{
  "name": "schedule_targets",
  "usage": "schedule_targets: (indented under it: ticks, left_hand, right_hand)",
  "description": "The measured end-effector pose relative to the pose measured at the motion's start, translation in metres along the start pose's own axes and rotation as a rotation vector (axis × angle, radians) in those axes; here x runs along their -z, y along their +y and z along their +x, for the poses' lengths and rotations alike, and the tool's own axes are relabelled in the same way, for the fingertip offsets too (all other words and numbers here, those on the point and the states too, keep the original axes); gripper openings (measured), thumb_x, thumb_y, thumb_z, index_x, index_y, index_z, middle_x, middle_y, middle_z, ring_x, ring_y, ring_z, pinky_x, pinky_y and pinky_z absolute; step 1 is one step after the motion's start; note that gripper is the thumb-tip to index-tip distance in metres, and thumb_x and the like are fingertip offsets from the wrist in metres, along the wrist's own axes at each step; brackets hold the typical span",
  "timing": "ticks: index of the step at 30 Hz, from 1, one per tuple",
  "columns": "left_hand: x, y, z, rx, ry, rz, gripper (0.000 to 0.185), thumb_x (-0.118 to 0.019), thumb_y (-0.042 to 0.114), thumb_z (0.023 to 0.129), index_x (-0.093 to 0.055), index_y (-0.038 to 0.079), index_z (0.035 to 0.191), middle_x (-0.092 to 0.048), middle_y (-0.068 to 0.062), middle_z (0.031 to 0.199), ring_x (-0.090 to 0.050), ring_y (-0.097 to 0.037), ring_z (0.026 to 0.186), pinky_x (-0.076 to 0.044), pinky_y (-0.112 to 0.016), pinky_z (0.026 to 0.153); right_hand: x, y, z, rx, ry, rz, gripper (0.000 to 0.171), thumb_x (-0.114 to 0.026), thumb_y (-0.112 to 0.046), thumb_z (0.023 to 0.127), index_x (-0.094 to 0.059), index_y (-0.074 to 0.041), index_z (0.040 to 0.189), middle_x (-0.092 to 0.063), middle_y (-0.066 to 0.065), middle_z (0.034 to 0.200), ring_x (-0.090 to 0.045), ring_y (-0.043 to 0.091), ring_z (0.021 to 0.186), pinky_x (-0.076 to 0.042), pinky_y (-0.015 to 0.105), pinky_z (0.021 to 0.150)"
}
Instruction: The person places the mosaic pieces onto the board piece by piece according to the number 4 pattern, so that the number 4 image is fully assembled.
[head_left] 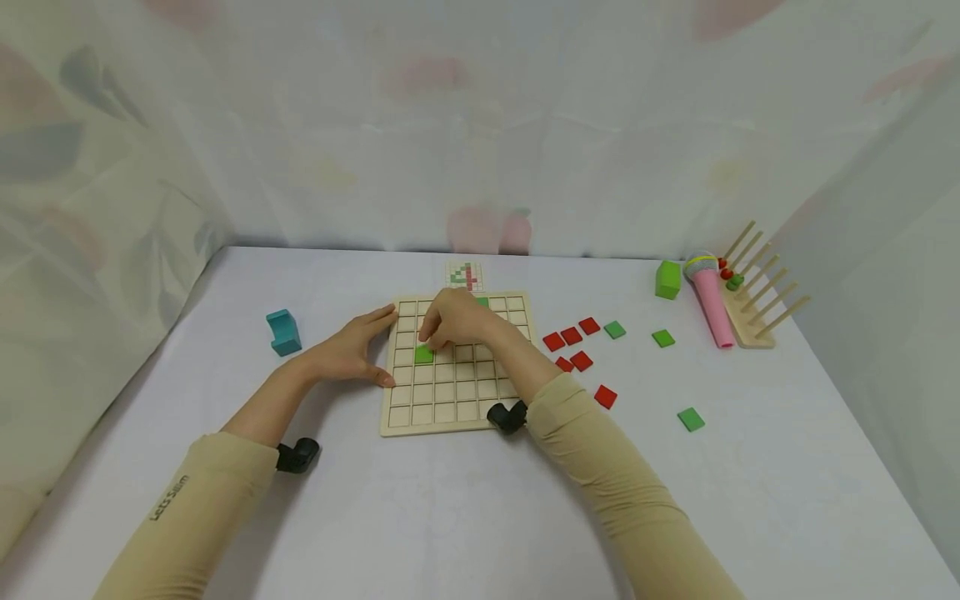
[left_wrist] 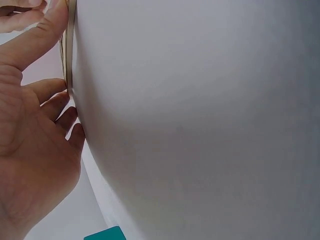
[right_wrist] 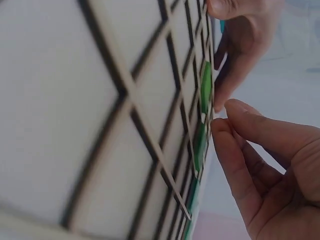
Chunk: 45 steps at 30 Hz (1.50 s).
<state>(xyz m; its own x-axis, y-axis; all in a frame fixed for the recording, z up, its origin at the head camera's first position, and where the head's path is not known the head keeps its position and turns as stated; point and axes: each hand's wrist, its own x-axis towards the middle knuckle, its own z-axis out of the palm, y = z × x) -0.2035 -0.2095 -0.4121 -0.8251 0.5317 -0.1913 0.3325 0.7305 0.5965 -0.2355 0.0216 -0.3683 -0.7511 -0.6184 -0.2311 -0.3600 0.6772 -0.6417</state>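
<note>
A square wooden grid board (head_left: 442,415) lies flat in the middle of the table. My left hand (head_left: 347,348) rests along its left edge, fingers and thumb spread; the left wrist view shows fingertips right at the board's rim. Over the board is my right hand (head_left: 459,319), with thumb and index fingertips (right_wrist: 220,131) brought together and no tile showing between them. Just below those fingers sits a green tile (head_left: 423,355) in a grid cell. Another green tile (head_left: 482,301) is near the back edge. In the right wrist view, several green tiles (right_wrist: 205,89) line the grid.
Several red tiles (head_left: 581,361) and a few green tiles (head_left: 691,419) lie right of the board. Behind it is a small pattern card (head_left: 464,276). A teal block (head_left: 284,332) stands left; a green block (head_left: 667,280), pink microphone (head_left: 712,304) and pegged wooden stand (head_left: 757,333) are far right.
</note>
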Motion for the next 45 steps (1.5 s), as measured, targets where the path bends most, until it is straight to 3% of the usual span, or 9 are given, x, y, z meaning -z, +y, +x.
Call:
schedule_targets:
  ticks: [3, 10, 15, 22, 32, 39, 45]
  left_hand:
    - [0.0, 0.0, 0.0, 0.001, 0.001, 0.006, 0.118, -0.088, 0.037, 0.07, -0.018, -0.005, 0.155, -0.009, -0.023, 0.166, -0.01, -0.048, 0.152, -0.015, -0.065, 0.122]
    - [-0.001, 0.0, 0.002, 0.005, 0.012, 0.026, 0.119, -0.089, 0.037, 0.069, -0.019, -0.004, 0.155, -0.009, -0.022, 0.167, -0.01, -0.048, 0.152, -0.015, -0.063, 0.122]
    - [-0.001, -0.003, 0.003, -0.001, 0.01, 0.031, 0.12, -0.089, 0.037, 0.068, -0.019, -0.004, 0.156, -0.009, -0.022, 0.167, -0.01, -0.047, 0.153, -0.015, -0.063, 0.123]
    - [-0.003, -0.005, 0.002, -0.007, 0.011, 0.016, 0.12, -0.089, 0.038, 0.068, -0.019, -0.004, 0.155, -0.009, -0.023, 0.166, -0.01, -0.048, 0.152, -0.015, -0.063, 0.122]
    - [0.0, -0.003, 0.0, -0.002, 0.014, 0.031, 0.119, -0.089, 0.036, 0.069, -0.019, -0.004, 0.155, -0.009, -0.023, 0.166, -0.011, -0.048, 0.152, -0.016, -0.063, 0.122]
    - [0.0, -0.005, 0.0, 0.0, 0.013, 0.028, 0.119, -0.089, 0.038, 0.069, -0.019, -0.004, 0.156, -0.009, -0.022, 0.167, -0.01, -0.048, 0.152, -0.015, -0.063, 0.122]
    - [0.0, -0.006, 0.0, 0.005, 0.012, 0.023, 0.12, -0.089, 0.038, 0.068, -0.019, -0.003, 0.156, -0.009, -0.022, 0.167, -0.01, -0.047, 0.153, -0.014, -0.063, 0.123]
  right_hand:
    - [0.01, 0.003, -0.006, -0.001, 0.017, 0.049, 0.014, -0.075, -0.008, 0.085, -0.079, -0.006, 0.098, -0.079, 0.008, 0.094, -0.075, 0.018, 0.077, -0.058, 0.022, 0.07]
    - [0.04, 0.017, -0.028, -0.021, 0.096, 0.051, 0.019, -0.072, -0.01, 0.086, -0.078, -0.006, 0.104, -0.078, 0.008, 0.091, -0.072, 0.022, 0.078, -0.057, 0.026, 0.072]
    - [0.059, 0.041, -0.046, -0.046, 0.138, 0.098, 0.021, -0.071, -0.011, 0.087, -0.076, -0.004, 0.106, -0.077, 0.009, 0.096, -0.072, 0.03, 0.089, -0.057, 0.03, 0.076]
    - [0.086, 0.081, -0.076, -0.145, 0.185, 0.09, 0.024, -0.067, -0.014, 0.09, -0.073, -0.003, 0.111, -0.074, 0.012, 0.1, -0.07, 0.035, 0.097, -0.056, 0.046, 0.089]
    - [0.111, 0.132, -0.118, -0.241, 0.246, 0.02, 0.027, -0.067, -0.016, 0.09, -0.072, -0.002, 0.113, -0.073, 0.014, 0.106, -0.068, 0.023, 0.094, -0.055, 0.037, 0.085]
    - [0.119, 0.151, -0.14, -0.291, 0.181, 0.005, 0.028, -0.067, -0.016, 0.092, -0.071, -0.002, 0.115, -0.071, 0.015, 0.106, -0.064, 0.024, 0.095, -0.05, 0.031, 0.082]
    - [0.123, 0.161, -0.155, -0.283, 0.098, 0.042, 0.032, -0.066, -0.012, 0.091, -0.066, 0.004, 0.119, -0.068, 0.019, 0.109, -0.061, 0.023, 0.095, -0.052, 0.03, 0.08]
